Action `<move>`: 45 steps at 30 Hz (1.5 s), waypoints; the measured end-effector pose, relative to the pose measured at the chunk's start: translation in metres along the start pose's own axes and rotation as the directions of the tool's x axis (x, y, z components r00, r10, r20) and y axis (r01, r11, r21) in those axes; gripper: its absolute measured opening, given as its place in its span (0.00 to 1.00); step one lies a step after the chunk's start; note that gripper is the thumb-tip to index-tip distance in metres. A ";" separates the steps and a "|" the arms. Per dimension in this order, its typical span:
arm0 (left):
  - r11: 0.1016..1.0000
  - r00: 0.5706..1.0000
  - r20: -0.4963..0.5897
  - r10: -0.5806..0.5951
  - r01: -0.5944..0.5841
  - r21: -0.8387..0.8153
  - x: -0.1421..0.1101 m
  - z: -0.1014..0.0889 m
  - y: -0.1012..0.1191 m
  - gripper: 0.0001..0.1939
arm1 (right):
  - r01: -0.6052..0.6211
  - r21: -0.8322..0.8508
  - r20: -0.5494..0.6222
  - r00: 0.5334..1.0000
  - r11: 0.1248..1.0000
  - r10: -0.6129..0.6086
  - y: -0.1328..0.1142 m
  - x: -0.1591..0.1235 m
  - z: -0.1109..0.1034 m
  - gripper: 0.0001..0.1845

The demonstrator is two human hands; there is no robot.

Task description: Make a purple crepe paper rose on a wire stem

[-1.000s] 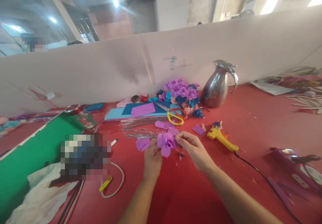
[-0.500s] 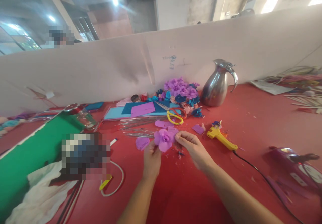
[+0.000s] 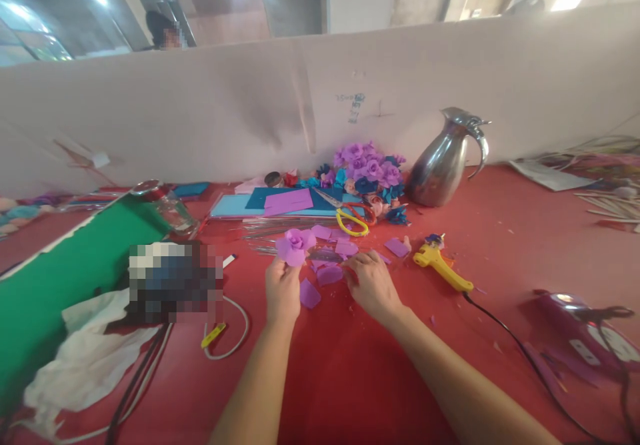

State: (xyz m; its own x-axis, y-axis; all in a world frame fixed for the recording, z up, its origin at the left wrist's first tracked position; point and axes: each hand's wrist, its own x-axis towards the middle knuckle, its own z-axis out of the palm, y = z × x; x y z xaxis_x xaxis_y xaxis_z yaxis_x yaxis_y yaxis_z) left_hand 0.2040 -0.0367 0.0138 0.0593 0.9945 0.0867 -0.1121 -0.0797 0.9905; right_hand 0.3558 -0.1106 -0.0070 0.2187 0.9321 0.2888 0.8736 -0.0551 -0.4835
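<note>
A purple paper flower [image 3: 295, 247] with a curled centre stands upright in my left hand [image 3: 283, 295], which pinches it from below. My right hand [image 3: 374, 286] is low over the red table, its bent fingers slightly apart beside loose purple paper petals [image 3: 330, 274]; I see nothing held in them, though the fingertips are partly hidden. Another purple petal [image 3: 310, 293] lies between my two hands. Just behind them are thin metal wires [image 3: 265, 248] and more cut petals [image 3: 346, 248].
Scissors [image 3: 353, 222] lie on coloured paper sheets [image 3: 230, 206], beside a pile of finished paper flowers [image 3: 370, 168]. A steel jug [image 3: 440, 165] stands at the back. On the right are a yellow glue gun [image 3: 443, 268] and its black cord; a glass jar [image 3: 167, 210] leans left.
My left hand has carried the flower left and away from my right hand. My right hand has come off the flower and sunk toward the petals. More petals show, and the view has tilted down.
</note>
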 end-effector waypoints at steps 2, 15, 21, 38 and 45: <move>1.000 0.998 0.056 -0.003 0.003 0.006 -0.003 0.003 0.000 0.12 | -0.024 -0.043 0.005 1.000 0.999 0.024 0.001 0.003 0.003 0.10; 1.000 0.995 0.102 -0.008 0.008 0.007 -0.008 0.003 -0.003 0.14 | -0.141 0.317 0.006 0.989 0.938 0.146 0.008 0.004 0.001 0.07; 0.996 0.995 0.087 -0.052 0.046 0.072 -0.011 0.008 -0.001 0.12 | -0.249 0.693 0.060 0.955 0.677 0.290 0.008 0.008 -0.002 0.05; 0.987 0.985 0.079 -0.154 0.149 0.066 -0.009 0.012 -0.007 0.10 | -0.267 0.775 0.079 0.940 0.573 0.332 0.004 0.007 -0.008 0.07; 0.987 0.991 -0.004 -0.134 0.134 0.091 -0.004 0.008 -0.014 0.10 | -0.262 0.768 0.034 0.928 0.585 0.371 0.010 0.008 -0.007 0.06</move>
State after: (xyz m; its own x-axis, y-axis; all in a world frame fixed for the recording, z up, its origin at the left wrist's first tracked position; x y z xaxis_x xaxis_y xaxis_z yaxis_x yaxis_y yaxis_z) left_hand 0.2133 -0.0403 0.0009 0.0699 0.9964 -0.0472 -0.0126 0.0482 0.9988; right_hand 0.3693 -0.1062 -0.0039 0.5124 0.8566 0.0609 0.1199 -0.0012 -0.9928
